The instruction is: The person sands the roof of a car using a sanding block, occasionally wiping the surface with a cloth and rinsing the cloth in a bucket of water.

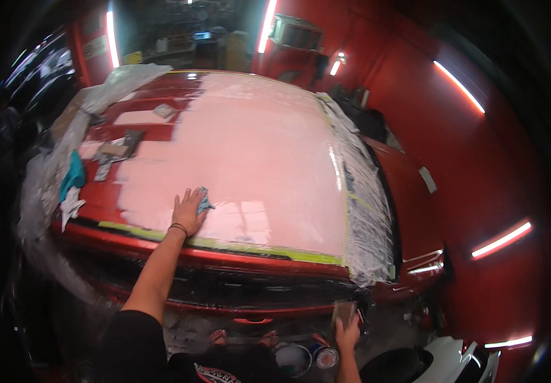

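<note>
My left hand [188, 212] lies on the pale pink coated panel of a red car roof [243, 147], near its closest edge. A bunched light blue cloth [204, 200] pokes out beside the thumb, held under that hand. Low on the right, beside the car, my right hand [348, 330] is closed round a flat brownish block [344, 311] like a sanding block. Its fingers are partly hidden. Green masking tape [256, 249] borders the coated area, and wrinkled plastic film [368, 210] covers the section to the right.
Sanding pieces [114, 150], a grey pad [163, 111] and a teal cloth [72, 175] rest on the roof's left part. Clear plastic sheeting [45, 191] hangs over the left side. Below stand a bucket [292, 359] and a can [326, 357]. A white car part [444, 357] sits lower right.
</note>
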The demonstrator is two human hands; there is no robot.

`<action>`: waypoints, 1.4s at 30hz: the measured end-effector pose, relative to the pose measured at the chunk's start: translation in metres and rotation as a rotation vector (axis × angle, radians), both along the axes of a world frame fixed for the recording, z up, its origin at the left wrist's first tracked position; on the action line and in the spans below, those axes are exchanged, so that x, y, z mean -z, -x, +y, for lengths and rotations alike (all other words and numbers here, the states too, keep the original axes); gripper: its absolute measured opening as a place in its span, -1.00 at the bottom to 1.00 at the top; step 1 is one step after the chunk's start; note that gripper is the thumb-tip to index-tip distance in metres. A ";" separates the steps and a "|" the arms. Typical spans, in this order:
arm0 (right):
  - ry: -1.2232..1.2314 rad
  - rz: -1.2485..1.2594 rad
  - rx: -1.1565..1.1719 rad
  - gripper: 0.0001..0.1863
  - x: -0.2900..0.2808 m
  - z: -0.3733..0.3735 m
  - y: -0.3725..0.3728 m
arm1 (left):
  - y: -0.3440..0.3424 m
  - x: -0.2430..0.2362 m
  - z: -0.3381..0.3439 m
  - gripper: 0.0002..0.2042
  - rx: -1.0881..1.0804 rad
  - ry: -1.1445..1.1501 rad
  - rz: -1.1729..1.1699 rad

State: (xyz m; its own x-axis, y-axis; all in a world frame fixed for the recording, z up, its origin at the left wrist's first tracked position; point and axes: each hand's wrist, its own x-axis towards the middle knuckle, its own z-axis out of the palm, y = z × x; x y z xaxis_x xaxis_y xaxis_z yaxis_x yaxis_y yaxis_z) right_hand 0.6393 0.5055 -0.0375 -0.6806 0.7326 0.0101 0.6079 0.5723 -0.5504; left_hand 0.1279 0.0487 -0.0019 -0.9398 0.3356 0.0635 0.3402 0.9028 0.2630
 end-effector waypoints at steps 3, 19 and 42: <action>0.091 -0.118 0.104 -0.16 0.024 -0.048 -0.152 | -0.008 0.017 -0.044 -0.31 -0.092 0.001 0.001; 0.170 -0.258 0.191 -0.20 0.031 -0.176 -0.177 | -0.021 0.060 -0.094 -0.35 -0.034 -0.377 -0.155; 0.955 0.438 -0.152 -0.27 -0.079 -0.102 0.439 | -0.536 0.111 -0.301 -0.49 -1.210 -2.378 -0.353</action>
State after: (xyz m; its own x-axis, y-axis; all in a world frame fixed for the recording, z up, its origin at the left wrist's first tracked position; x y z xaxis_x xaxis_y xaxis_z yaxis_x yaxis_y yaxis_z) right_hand 0.1999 0.4036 0.0415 -0.8420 0.4735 -0.2585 0.2064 -0.1600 -0.9653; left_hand 0.6637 -0.2522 -0.1130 -0.6431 -0.2999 -0.7046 0.0067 -0.9223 0.3865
